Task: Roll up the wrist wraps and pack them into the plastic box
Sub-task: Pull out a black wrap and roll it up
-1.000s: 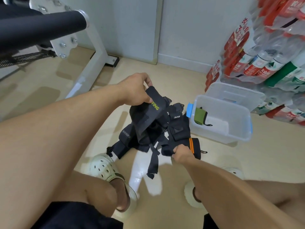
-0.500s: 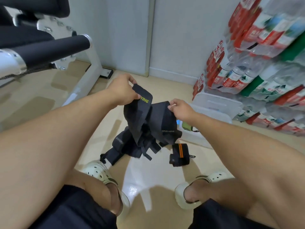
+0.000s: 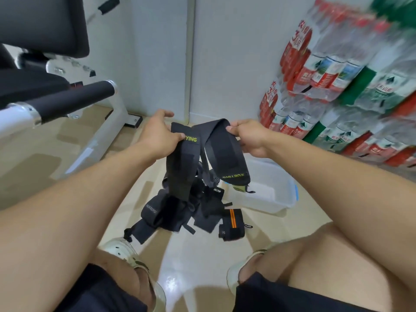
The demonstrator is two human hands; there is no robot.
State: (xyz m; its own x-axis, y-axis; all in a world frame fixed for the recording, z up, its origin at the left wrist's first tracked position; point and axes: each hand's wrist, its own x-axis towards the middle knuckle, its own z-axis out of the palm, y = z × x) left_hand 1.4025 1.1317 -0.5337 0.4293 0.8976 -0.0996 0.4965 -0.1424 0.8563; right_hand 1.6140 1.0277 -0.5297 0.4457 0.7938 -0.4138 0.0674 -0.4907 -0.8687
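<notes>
You hold a black wrist wrap (image 3: 203,152) up at chest height, your left hand (image 3: 157,137) pinching one end just beside its yellow-green lettering and your right hand (image 3: 249,138) pinching the fold at the top of the other length, fingers curled round the fabric on both sides. The wrap hangs in an arch between your hands, its two tails dropping toward the pile of loose wraps (image 3: 180,212) on the floor between your feet. One tail appears to be tangled with a thinner strap, so the job of the moment looks like freeing a single wrap before any rolling begins. Lift until both tails hang free of the pile, then shake lightly so nothing below comes with it. Find the end opposite the fastening patch (which end that is cannot be read here) and start the roll there, keeping the edges square and the turns tight, so that the closure lands on the outside and holds the roll. A finished roll with orange stripes (image 3: 231,225) lies on the floor near the pile, and the plastic box (image 3: 270,199) stands open just beyond, partly hidden by the hanging tail, with what looks like a green item (image 3: 239,188) inside. Most of the wraps are not yet rolled.
</notes>
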